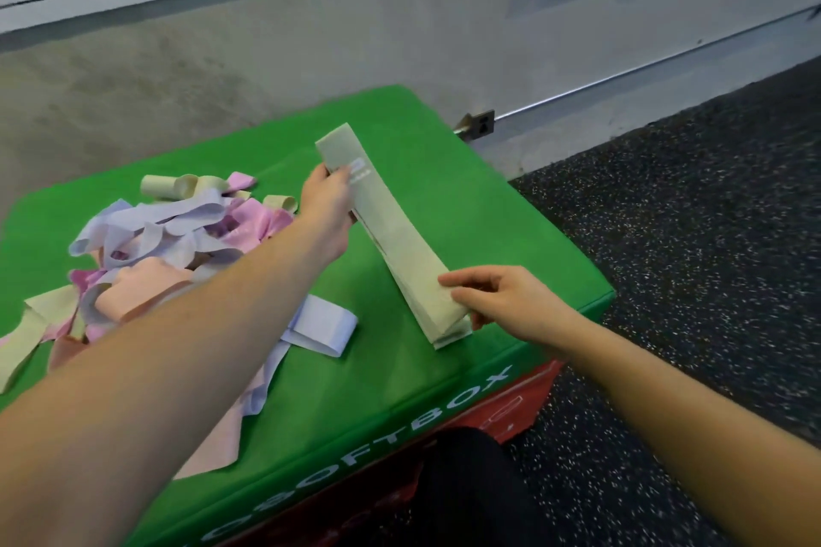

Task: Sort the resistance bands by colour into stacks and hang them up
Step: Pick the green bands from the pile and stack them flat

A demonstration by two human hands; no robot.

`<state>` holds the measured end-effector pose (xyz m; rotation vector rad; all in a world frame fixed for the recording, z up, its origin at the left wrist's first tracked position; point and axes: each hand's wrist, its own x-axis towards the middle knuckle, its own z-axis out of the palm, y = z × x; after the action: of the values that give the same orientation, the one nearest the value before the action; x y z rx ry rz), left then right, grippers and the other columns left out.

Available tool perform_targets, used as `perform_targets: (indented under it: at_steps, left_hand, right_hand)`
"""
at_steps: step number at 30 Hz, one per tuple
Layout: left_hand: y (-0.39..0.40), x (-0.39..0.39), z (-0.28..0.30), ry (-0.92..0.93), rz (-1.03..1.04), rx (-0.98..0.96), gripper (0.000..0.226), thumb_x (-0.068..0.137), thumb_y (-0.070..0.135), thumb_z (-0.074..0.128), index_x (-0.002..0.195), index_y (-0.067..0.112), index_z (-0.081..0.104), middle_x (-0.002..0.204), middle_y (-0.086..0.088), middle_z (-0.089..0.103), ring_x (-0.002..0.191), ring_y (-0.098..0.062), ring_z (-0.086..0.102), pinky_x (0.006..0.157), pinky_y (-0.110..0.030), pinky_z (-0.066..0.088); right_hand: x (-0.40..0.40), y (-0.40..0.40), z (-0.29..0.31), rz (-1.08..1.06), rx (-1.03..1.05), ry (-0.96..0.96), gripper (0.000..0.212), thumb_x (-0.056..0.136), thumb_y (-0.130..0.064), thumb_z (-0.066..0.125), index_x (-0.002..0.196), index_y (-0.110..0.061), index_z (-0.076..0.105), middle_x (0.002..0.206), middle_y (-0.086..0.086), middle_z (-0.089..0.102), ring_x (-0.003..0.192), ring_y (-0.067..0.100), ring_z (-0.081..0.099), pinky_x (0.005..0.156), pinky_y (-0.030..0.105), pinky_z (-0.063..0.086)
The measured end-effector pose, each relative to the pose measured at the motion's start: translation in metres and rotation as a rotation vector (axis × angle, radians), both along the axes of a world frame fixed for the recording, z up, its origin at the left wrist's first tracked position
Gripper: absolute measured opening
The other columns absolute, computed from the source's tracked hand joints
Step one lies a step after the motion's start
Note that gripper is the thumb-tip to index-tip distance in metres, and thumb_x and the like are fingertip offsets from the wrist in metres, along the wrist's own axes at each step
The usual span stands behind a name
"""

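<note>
The stack of pale green resistance bands (400,235) lies on the green soft box (466,209), its long axis running between the hands: the left hand (326,209) pinches the far end, the right hand (493,298) pinches the near end. The unsorted heap of bands (169,244) lies just left of the left hand, the nearer one.

Green soft box (426,209) carries tangled bands (177,235) and pale-green stack (400,235).

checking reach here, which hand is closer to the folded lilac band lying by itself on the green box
Right. The right hand pinches the pale green stack's near end, beside the lilac band; the left hand grips its far end.
</note>
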<state>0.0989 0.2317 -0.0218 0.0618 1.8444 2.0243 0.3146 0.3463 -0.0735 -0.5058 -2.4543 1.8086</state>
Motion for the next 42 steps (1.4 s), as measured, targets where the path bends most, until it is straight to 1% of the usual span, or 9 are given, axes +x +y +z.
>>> perform_targets:
  at_steps: [2,4,8,16,21,30,35,39,42]
  left_hand:
    - [0.004,-0.009,-0.009,-0.008,0.011,-0.059,0.03,0.1,0.014,0.055,0.131,0.014,0.05,0.114,-0.003,0.063,0.102,-0.019,0.063,0.083,-0.039,0.054]
    - [0.009,-0.017,-0.02,0.011,0.025,-0.134,0.034,0.1,0.011,0.056,0.132,0.016,0.049,0.114,-0.003,0.063,0.101,-0.02,0.064,0.078,-0.037,0.056]
    - [0.016,-0.027,-0.037,0.034,-0.002,-0.214,0.038,0.098,0.01,0.057,0.134,0.018,0.047,0.112,-0.004,0.062,0.098,-0.02,0.066,0.078,-0.036,0.06]
    - [0.023,-0.042,-0.067,0.204,-0.077,-0.454,0.031,0.1,0.01,0.054,0.131,0.012,0.051,0.123,-0.004,0.06,0.107,-0.019,0.06,0.096,-0.04,0.054]
    - [0.022,-0.048,-0.077,0.292,-0.137,-0.543,0.046,0.098,0.007,0.057,0.14,0.015,0.041,0.115,-0.006,0.062,0.094,-0.015,0.063,0.069,-0.025,0.053]
    - [0.026,-0.062,-0.084,0.323,-0.154,-0.577,0.048,0.095,0.002,0.06,0.139,0.017,0.048,0.112,0.002,0.061,0.087,-0.006,0.061,0.061,-0.018,0.049]
    - [0.027,-0.061,-0.089,0.429,-0.208,-0.749,0.049,0.095,0.008,0.061,0.14,0.02,0.049,0.139,-0.001,0.049,0.102,-0.011,0.058,0.082,-0.025,0.054]
    - [0.031,-0.059,-0.087,0.54,-0.328,-0.893,0.058,0.097,0.02,0.06,0.151,0.02,0.039,0.157,-0.002,0.025,0.127,-0.014,0.044,0.108,-0.027,0.035]
    - [0.036,-0.062,-0.085,0.613,-0.39,-1.048,0.065,0.098,0.043,0.057,0.154,0.024,0.032,0.16,-0.004,0.022,0.129,-0.02,0.047,0.103,-0.039,0.041]
  right_hand:
    - [0.001,0.007,-0.007,0.087,-0.017,-0.029,0.032,0.093,-0.019,0.066,0.118,-0.039,0.069,0.085,-0.002,0.073,0.065,0.021,0.054,0.063,0.045,0.053]
    - [0.002,0.011,-0.012,0.165,0.004,-0.027,0.037,0.092,-0.014,0.068,0.122,-0.037,0.068,0.083,-0.01,0.068,0.061,0.017,0.047,0.054,0.029,0.041]
    - [-0.004,0.015,-0.018,0.146,0.082,0.011,0.028,0.089,-0.017,0.074,0.115,-0.028,0.074,0.1,-0.016,0.073,0.072,-0.007,0.062,0.069,0.007,0.044]
    - [-0.01,0.026,-0.04,0.204,0.427,0.008,0.022,0.086,-0.043,0.072,0.104,-0.031,0.075,0.085,-0.014,0.061,0.081,-0.003,0.055,0.073,0.014,0.043]
    - [-0.004,0.033,-0.047,0.325,0.58,0.027,0.04,0.083,-0.06,0.058,0.107,-0.034,0.074,0.094,-0.02,0.059,0.094,-0.001,0.052,0.088,0.025,0.048]
    - [-0.004,0.028,-0.062,0.267,0.595,0.301,0.025,0.088,-0.049,0.066,0.099,-0.03,0.078,0.088,-0.016,0.06,0.085,0.005,0.052,0.075,0.027,0.05]
    - [-0.008,0.025,-0.068,0.284,0.744,0.36,0.019,0.088,-0.048,0.067,0.094,-0.032,0.076,0.092,-0.014,0.051,0.086,0.006,0.041,0.076,0.026,0.042]
    - [-0.006,0.026,-0.071,0.346,0.763,0.324,0.019,0.086,-0.048,0.069,0.098,-0.034,0.072,0.104,-0.015,0.054,0.097,0.006,0.045,0.086,0.029,0.044]
    - [-0.008,0.027,-0.073,0.363,0.772,0.335,0.017,0.086,-0.044,0.071,0.1,-0.034,0.07,0.109,-0.014,0.056,0.099,0.007,0.048,0.087,0.029,0.043]
